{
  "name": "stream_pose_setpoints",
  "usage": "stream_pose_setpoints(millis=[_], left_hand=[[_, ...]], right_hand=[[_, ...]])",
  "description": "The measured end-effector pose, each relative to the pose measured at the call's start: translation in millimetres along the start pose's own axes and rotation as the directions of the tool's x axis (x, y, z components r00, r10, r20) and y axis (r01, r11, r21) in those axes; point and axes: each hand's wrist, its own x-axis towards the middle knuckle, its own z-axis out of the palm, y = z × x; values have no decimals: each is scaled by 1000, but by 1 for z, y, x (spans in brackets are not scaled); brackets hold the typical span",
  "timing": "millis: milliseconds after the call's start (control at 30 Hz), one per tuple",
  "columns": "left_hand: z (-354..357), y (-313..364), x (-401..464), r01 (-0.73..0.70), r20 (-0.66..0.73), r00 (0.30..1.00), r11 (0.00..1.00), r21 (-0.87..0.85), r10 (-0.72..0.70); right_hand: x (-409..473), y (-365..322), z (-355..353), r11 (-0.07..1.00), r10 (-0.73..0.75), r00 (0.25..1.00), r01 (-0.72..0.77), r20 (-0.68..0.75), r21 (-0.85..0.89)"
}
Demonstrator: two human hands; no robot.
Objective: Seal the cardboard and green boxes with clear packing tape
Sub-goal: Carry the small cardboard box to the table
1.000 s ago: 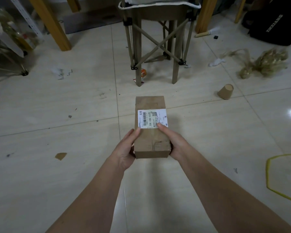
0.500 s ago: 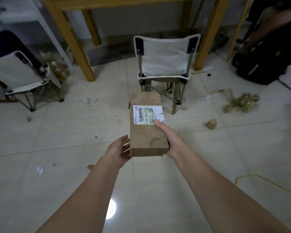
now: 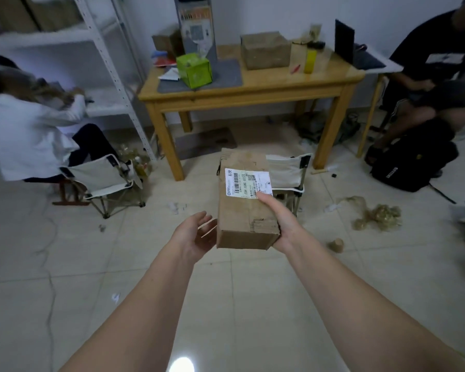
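Cardboard box [image 3: 243,208] up in the air, well in front of the wooden table [image 3: 253,84], carried lengthwise with its white shipping label [image 3: 249,183] facing up. Right hand [image 3: 282,224] grips the box's right side from below, arm stretched forward, thumb pressed on top at the label's corner. Left hand [image 3: 195,234] hovers just off the box's left side, palm turned in, fingers spread and relaxed. Green box [image 3: 194,69] sits back on the table's grey mat.
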Motion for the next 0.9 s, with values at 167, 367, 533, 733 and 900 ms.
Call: stream_pose_setpoints(millis=[167,367,533,733,900], left_hand=[[-15,45,-49,-19,59,998,999,-29,20],[-41,87,-81,-33,129,991,999,-9,34],[-63,119,-89,-86,137,987,996,26,82],[-75,143,-82,-105,161,982,994,41,98],[-70,165,-68,-130,178,977,990,49,120]], right_hand=[[-40,-11,47,1000,-23,1000,23,0,6],[-64,2,90,997,-53,998,54,-22,61],[-67,10,124,996,-57,998,59,-26,69],[-51,7,150,996,-65,998,66,-20,55],[-21,-7,163,998,-58,998,59,-30,26]])
